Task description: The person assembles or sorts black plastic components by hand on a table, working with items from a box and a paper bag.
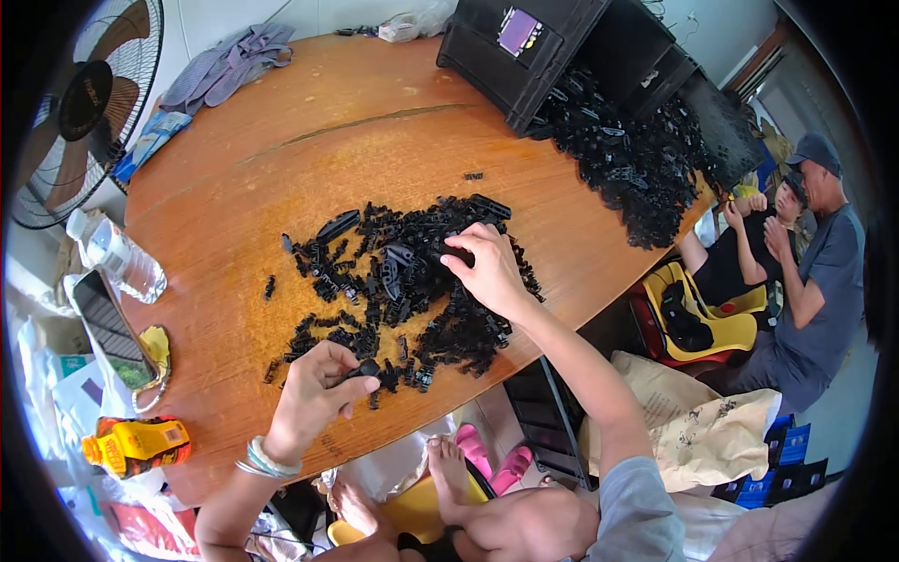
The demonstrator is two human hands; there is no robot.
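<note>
Near the table's front edge, my left hand (316, 391) pinches a small black plastic part (365, 369) between thumb and fingers. My right hand (489, 270) reaches over the right side of a loose pile of small black plastic parts (421, 309). Its thumb and forefinger curl around something dark, which blends with the parts behind it, so its shape cannot be made out. Several larger curved black pieces (397, 269) lie among the smaller toothed-looking ones. A single black part (474, 176) lies apart beyond the pile.
Tipped black crates (534, 47) spill a bigger heap of black parts (627, 169) at the far right. On the left are a water bottle (131, 262), a phone (114, 328), a yellow-capped bottle (140, 447) and a fan (89, 98). Two people (815, 253) are at the right.
</note>
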